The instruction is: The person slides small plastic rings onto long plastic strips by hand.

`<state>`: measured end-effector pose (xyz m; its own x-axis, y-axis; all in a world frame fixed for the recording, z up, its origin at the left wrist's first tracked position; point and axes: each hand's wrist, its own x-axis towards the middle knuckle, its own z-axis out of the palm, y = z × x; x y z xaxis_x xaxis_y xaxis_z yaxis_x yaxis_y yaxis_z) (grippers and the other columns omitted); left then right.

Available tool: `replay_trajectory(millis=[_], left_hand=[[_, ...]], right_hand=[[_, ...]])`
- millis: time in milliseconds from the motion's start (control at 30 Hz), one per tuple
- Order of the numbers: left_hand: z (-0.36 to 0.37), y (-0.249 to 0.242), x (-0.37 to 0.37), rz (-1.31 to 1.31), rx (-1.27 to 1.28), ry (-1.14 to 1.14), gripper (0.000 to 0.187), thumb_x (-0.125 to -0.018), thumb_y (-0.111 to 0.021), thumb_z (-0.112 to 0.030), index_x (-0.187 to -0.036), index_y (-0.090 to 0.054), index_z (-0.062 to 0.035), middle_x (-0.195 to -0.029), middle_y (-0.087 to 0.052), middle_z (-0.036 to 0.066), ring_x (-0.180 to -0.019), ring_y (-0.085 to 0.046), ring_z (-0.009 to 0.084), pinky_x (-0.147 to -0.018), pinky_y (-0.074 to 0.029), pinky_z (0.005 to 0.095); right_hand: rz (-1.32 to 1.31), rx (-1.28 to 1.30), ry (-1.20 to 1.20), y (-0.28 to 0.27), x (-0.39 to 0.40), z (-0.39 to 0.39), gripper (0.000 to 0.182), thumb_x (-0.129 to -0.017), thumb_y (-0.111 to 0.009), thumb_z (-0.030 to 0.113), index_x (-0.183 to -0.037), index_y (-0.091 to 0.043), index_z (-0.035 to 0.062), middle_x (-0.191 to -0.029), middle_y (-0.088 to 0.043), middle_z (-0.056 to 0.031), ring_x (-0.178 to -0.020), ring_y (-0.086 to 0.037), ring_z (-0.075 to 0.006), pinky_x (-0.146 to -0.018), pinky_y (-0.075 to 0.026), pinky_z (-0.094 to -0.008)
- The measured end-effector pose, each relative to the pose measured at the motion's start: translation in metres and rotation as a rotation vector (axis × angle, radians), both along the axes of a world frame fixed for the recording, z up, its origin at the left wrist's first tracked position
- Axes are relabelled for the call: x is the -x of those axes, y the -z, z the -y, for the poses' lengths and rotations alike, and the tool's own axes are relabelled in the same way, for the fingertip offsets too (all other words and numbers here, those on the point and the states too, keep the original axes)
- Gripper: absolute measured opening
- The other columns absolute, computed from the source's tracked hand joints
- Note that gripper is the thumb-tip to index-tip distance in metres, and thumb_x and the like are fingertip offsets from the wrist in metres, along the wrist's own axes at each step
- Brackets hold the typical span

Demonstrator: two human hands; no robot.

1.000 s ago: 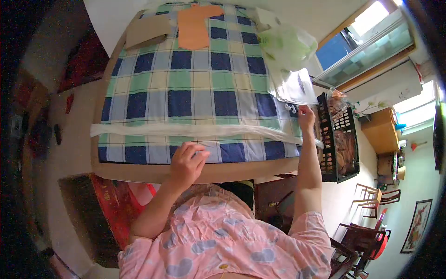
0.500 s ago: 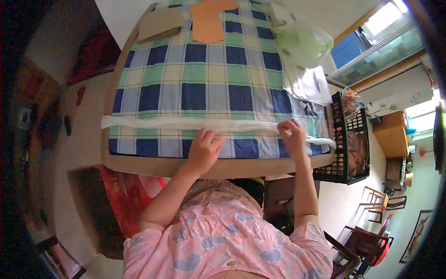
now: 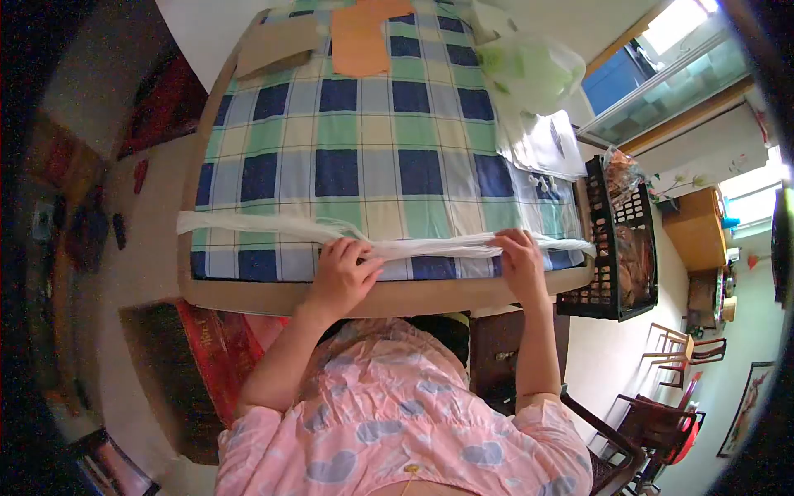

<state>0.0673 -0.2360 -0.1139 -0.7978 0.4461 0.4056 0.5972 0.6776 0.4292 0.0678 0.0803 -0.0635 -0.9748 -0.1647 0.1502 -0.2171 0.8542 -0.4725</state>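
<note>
A long bundle of white strands [image 3: 438, 247] lies across the near end of a table with a blue, green and cream checked cloth [image 3: 356, 165]. My left hand [image 3: 342, 269] is closed on the bundle near its middle, where some loose strands arch up behind the fingers. Farther right, my right hand [image 3: 521, 263] pinches the bundle between thumb and fingers. The left end of the strands rests at the table's left edge, and the right end reaches the right edge.
Orange cut piece [image 3: 360, 45] and brown cardboard [image 3: 277, 45] lie at the far end. A green-white plastic bag [image 3: 533, 70] and white sheets [image 3: 546, 147] are at the far right. A black crate [image 3: 616, 248] stands against the table's right side. A red box [image 3: 217, 351] is below left.
My left hand has moved slightly left and closed on the strands. The middle of the bundle has been drawn nearer to me, and my right hand has shifted slightly toward me.
</note>
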Motion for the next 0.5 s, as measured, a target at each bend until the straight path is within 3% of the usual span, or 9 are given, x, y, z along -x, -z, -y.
replay_trajectory(millis=[100, 200, 367, 500], left_hand=[[-0.002, -0.011, -0.001, -0.060, -0.015, 0.001, 0.014, -0.070, -0.070, -0.016, -0.083, -0.066, -0.0113, -0.095, -0.056, 0.004, -0.094, -0.051, 0.0245, -0.084, -0.041, 0.0398], [-0.012, -0.016, 0.007, -0.045, -0.121, -0.023, 0.011, -0.070, -0.070, -0.014, -0.079, -0.066, -0.0098, -0.091, -0.058, 0.006, -0.090, -0.052, 0.0264, -0.082, -0.042, 0.0405], [-0.054, 0.009, 0.050, 0.009, -0.204, 0.004, 0.011, -0.069, -0.070, -0.015, -0.075, -0.065, -0.0076, -0.082, -0.060, 0.008, -0.083, -0.055, 0.0293, -0.079, -0.043, 0.0418], [-0.088, 0.010, 0.062, 0.104, -0.059, 0.053, 0.011, -0.072, -0.066, -0.018, -0.074, -0.063, -0.0077, -0.079, -0.058, 0.008, -0.085, -0.055, 0.0281, -0.079, -0.043, 0.0413]], right_hand=[[-0.133, -0.033, -0.190, -0.009, 0.006, 0.031, 0.047, -0.066, -0.052, -0.009, -0.107, -0.063, 0.0115, -0.114, -0.059, -0.0115, -0.108, -0.053, -0.0310, -0.095, -0.039, -0.0426], [-0.089, -0.079, -0.350, 0.009, 0.003, 0.040, 0.056, -0.065, -0.053, -0.009, -0.116, -0.059, 0.0123, -0.122, -0.056, -0.0117, -0.113, -0.051, -0.0307, -0.098, -0.037, -0.0438], [-0.062, -0.067, -0.398, 0.019, -0.010, 0.044, 0.051, -0.066, -0.053, -0.006, -0.114, -0.059, 0.0066, -0.121, -0.056, -0.0108, -0.116, -0.050, -0.0296, -0.101, -0.035, -0.0439], [-0.078, -0.091, -0.395, 0.026, -0.017, 0.044, 0.048, -0.069, -0.053, 0.001, -0.117, -0.058, 0.0074, -0.125, -0.053, -0.0087, -0.119, -0.047, -0.0268, -0.103, -0.034, -0.0421]])
